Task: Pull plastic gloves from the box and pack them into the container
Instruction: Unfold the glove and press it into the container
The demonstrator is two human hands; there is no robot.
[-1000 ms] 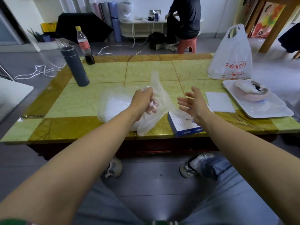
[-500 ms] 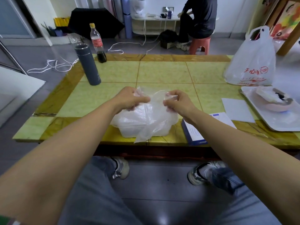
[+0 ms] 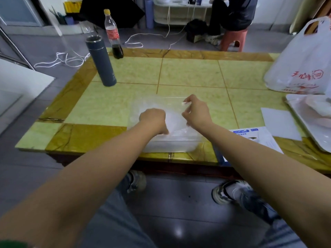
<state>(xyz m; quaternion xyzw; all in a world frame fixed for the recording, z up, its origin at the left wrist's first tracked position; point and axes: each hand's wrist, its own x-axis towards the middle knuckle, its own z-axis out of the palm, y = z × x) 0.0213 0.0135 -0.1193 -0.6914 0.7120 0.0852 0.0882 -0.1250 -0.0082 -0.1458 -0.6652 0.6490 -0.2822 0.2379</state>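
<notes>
A home living room, shown by tiled low table (image 3: 188, 72), cola bottle (image 3: 113, 33), shopping bag (image 3: 300, 65), plastic stool (image 3: 232, 39).

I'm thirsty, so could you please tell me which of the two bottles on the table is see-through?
The yellow-capped, red-labelled bottle, farther from you, with dark drink at its bottom; the dark grey flask in front of it is opaque.

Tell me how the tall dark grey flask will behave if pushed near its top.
The tall dark grey cylindrical flask stands upright on a narrow base on the yellow tiled table, so a high push would likely tip it. Being round, it would probably roll once down. Its rigid-looking wall should not flex.
</notes>
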